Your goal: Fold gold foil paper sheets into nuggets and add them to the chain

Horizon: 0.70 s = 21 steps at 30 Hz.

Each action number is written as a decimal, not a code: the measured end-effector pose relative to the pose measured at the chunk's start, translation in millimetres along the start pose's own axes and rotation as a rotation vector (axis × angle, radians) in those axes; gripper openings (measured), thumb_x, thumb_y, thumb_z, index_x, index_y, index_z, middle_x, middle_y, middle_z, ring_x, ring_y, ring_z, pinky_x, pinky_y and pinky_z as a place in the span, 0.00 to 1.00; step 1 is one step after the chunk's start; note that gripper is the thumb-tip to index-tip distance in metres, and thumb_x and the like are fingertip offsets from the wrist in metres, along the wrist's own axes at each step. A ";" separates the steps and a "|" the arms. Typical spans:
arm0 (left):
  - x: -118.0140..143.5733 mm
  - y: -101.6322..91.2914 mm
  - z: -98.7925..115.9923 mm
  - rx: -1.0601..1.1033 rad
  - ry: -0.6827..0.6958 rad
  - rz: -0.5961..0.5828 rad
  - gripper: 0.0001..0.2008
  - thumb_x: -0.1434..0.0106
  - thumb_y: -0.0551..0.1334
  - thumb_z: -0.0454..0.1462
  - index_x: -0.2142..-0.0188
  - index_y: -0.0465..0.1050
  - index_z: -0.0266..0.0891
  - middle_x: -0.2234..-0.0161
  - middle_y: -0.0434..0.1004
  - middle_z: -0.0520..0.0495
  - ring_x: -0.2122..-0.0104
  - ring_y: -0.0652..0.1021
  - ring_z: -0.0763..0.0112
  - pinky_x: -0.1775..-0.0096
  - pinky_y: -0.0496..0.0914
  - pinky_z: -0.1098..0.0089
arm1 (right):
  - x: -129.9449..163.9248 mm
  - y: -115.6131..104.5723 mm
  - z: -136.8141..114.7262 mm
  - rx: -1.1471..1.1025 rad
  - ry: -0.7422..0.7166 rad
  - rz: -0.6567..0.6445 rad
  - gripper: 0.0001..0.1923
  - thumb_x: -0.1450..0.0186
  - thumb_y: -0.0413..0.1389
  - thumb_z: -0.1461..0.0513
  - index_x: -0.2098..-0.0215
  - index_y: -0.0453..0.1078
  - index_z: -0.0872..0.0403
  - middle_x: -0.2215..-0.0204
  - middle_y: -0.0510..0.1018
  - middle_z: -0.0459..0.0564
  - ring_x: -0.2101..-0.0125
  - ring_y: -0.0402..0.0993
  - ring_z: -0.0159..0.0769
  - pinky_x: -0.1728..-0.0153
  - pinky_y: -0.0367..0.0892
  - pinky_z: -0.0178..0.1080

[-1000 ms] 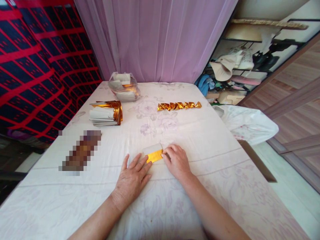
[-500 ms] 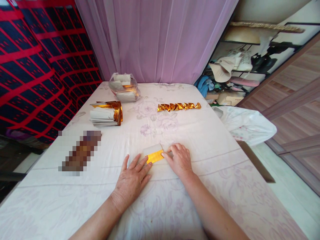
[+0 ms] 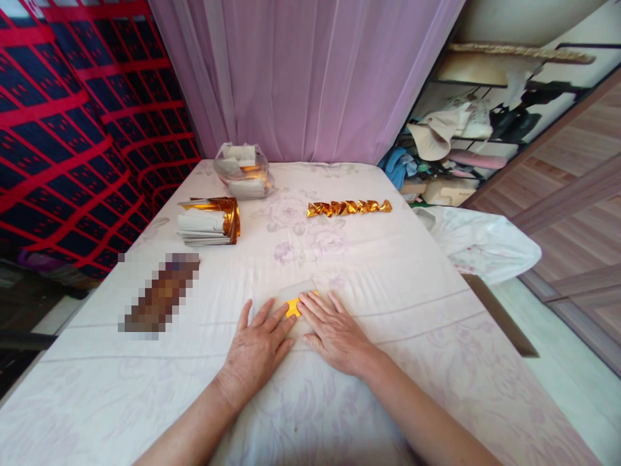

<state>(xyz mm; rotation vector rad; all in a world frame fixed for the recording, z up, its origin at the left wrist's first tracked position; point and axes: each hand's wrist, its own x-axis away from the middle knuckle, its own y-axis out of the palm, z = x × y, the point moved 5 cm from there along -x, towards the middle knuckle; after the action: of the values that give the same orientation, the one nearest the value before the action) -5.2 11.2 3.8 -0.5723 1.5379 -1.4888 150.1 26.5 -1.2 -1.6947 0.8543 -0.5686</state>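
Note:
A sheet of foil paper point(image 3: 293, 307), gold on one part and pale grey along its far side, lies partly folded on the cloth-covered table in front of me. My left hand point(image 3: 259, 340) lies flat with fingers spread, its fingertips on the sheet's left end. Flat across the gold part rests my right hand point(image 3: 334, 327), fingers stretched out and covering the right end. Beyond the hands, at right, is a row of folded gold foil pieces point(image 3: 349, 208). A stack of grey-and-gold foil sheets point(image 3: 204, 228) sits at left.
A clear plastic bag point(image 3: 244, 171) with more sheets stands at the table's far edge. A blurred-out brown item point(image 3: 162, 292) lies at left. Beside the table's right edge are a white bag point(image 3: 485, 243) and a shelf with caps, shoes and clothes point(image 3: 436, 133).
My right hand has gone from pinching the sheet's right end to lying flat over its gold part. The left hand stays in place. The view has shifted slightly.

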 end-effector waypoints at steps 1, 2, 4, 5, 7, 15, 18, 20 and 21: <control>0.2 0.2 -0.9 0.003 0.001 -0.004 0.17 0.30 0.55 0.48 0.46 0.73 0.53 0.43 0.74 0.55 0.40 0.68 0.57 0.35 0.43 0.48 | 2.8 0.4 4.0 0.003 0.019 -0.023 0.28 0.28 0.47 0.54 0.32 0.53 0.55 0.33 0.57 0.54 0.33 0.49 0.43 0.33 0.42 0.56; 0.4 0.3 -1.9 0.005 0.001 -0.008 0.17 0.30 0.55 0.48 0.46 0.73 0.53 0.43 0.74 0.55 0.40 0.68 0.57 0.35 0.42 0.48 | 5.5 -0.1 8.4 0.008 0.039 -0.039 0.29 0.28 0.48 0.54 0.32 0.53 0.54 0.33 0.56 0.54 0.33 0.48 0.43 0.33 0.40 0.57; 0.5 0.7 -3.1 0.002 0.012 -0.020 0.17 0.30 0.54 0.48 0.46 0.73 0.52 0.43 0.74 0.55 0.39 0.68 0.57 0.35 0.42 0.48 | 10.5 -2.9 17.1 0.023 0.082 -0.056 0.29 0.29 0.49 0.54 0.32 0.53 0.54 0.33 0.56 0.54 0.32 0.47 0.44 0.33 0.40 0.59; 0.6 0.9 -3.3 -0.002 0.025 -0.027 0.17 0.29 0.53 0.48 0.46 0.73 0.51 0.43 0.74 0.54 0.39 0.68 0.57 0.35 0.42 0.47 | 12.6 -4.6 20.9 0.033 0.105 -0.056 0.30 0.29 0.50 0.55 0.32 0.53 0.54 0.33 0.56 0.54 0.32 0.47 0.44 0.34 0.40 0.59; 0.7 1.3 -3.7 -0.007 0.057 -0.041 0.18 0.29 0.52 0.47 0.45 0.72 0.50 0.42 0.73 0.51 0.39 0.67 0.56 0.35 0.42 0.46 | 15.9 -7.4 26.3 0.049 0.137 -0.047 0.30 0.30 0.51 0.55 0.33 0.54 0.54 0.33 0.56 0.54 0.33 0.48 0.45 0.34 0.42 0.60; 2.7 -4.3 -9.9 0.008 0.128 -0.015 0.18 0.28 0.52 0.45 0.45 0.72 0.47 0.43 0.74 0.51 0.39 0.68 0.56 0.35 0.37 0.46 | 19.3 -7.4 29.5 0.072 0.130 0.020 0.29 0.30 0.52 0.54 0.33 0.56 0.52 0.33 0.57 0.53 0.33 0.49 0.46 0.35 0.44 0.61; 2.0 -7.8 -9.0 0.005 0.135 -0.004 0.17 0.29 0.52 0.44 0.46 0.73 0.47 0.45 0.75 0.51 0.40 0.69 0.56 0.35 0.38 0.47 | 18.9 -10.7 21.7 0.082 0.117 0.031 0.30 0.31 0.54 0.53 0.33 0.56 0.53 0.33 0.55 0.56 0.32 0.47 0.47 0.35 0.43 0.62; 0.7 -9.7 -7.4 0.008 0.121 0.008 0.16 0.29 0.53 0.43 0.47 0.73 0.47 0.45 0.76 0.52 0.41 0.69 0.56 0.35 0.38 0.47 | 17.8 -12.8 11.8 0.081 0.078 0.028 0.31 0.31 0.54 0.53 0.33 0.56 0.50 0.31 0.52 0.57 0.32 0.45 0.47 0.35 0.42 0.63; 0.0 -10.3 -6.6 0.011 0.113 0.013 0.16 0.29 0.53 0.42 0.47 0.74 0.47 0.46 0.76 0.52 0.41 0.70 0.56 0.35 0.38 0.47 | 17.1 -13.3 6.6 0.076 0.054 0.023 0.30 0.32 0.55 0.52 0.33 0.56 0.48 0.31 0.50 0.57 0.32 0.43 0.47 0.35 0.41 0.63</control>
<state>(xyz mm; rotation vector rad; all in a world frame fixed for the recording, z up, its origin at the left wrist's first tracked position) -13.2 13.0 12.8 -0.4780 1.6155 -1.5411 169.1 19.1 8.7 -1.6044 0.8790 -0.6258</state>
